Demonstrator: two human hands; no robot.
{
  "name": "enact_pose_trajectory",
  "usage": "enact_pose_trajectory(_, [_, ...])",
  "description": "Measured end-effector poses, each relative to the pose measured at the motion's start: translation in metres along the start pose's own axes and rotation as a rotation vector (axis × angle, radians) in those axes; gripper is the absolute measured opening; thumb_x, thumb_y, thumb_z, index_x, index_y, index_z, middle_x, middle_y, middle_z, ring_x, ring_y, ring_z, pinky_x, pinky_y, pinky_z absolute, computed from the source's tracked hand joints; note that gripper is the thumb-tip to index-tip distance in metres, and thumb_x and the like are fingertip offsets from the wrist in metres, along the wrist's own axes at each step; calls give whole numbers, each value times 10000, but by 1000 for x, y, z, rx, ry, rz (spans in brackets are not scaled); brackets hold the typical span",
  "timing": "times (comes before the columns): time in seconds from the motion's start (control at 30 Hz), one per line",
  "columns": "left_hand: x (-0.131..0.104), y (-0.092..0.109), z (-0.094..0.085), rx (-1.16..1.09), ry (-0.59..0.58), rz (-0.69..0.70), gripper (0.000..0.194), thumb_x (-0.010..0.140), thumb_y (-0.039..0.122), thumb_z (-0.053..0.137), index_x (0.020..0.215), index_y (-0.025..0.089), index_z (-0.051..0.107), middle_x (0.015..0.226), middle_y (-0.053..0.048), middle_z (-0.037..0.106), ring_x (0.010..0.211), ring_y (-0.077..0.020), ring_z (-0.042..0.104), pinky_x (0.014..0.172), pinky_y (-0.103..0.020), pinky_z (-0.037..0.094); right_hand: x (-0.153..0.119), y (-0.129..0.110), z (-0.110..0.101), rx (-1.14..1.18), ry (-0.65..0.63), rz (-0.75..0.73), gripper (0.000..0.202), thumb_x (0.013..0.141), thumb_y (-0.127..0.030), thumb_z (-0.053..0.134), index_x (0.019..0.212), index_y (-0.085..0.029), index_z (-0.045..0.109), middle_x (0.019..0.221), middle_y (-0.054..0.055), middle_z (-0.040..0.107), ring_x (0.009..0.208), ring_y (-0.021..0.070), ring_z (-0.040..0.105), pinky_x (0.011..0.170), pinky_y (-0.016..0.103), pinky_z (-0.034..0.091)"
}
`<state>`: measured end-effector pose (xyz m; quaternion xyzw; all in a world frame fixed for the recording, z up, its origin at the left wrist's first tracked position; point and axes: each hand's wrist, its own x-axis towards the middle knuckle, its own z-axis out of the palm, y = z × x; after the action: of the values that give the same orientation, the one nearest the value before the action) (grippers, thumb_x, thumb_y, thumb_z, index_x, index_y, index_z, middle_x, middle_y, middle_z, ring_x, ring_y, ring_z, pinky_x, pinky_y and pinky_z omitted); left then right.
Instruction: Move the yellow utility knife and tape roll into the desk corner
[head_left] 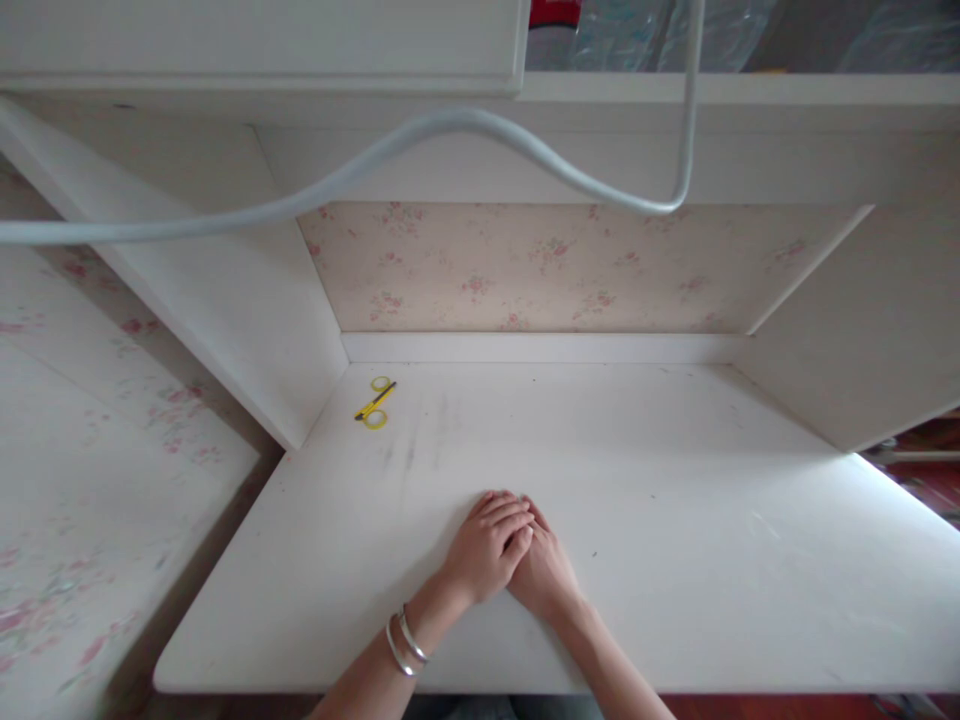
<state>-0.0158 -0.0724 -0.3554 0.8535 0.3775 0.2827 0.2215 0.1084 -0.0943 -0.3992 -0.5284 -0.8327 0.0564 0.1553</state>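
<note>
Head camera: worn on the head, looks forward and down
Desk (637,620): seen from above, near edge at bottom
Left hand (487,550), right hand (546,572): below centre, quite near
Back wall (525,268): farther, faced almost straight on

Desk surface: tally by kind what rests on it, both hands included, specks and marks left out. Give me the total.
Yellow rings: 2 (upper ring, lower ring)
Slim yellow-and-black tool: 1
Hands: 2 (left hand, right hand)
Total: 5
</note>
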Motion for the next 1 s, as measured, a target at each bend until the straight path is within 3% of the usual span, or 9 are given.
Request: enact_pose_trajectory(1.0, [-1,0,1,-9,-3,-5,312,942,267,374,1155,265,601,1229,0,605,1193,-158,496,1106,-411,298,0,-1,-1,10,-23,19,589,825,-198,454,1406,-174,357,1372,76,475,1278,194,408,1145,394,158])
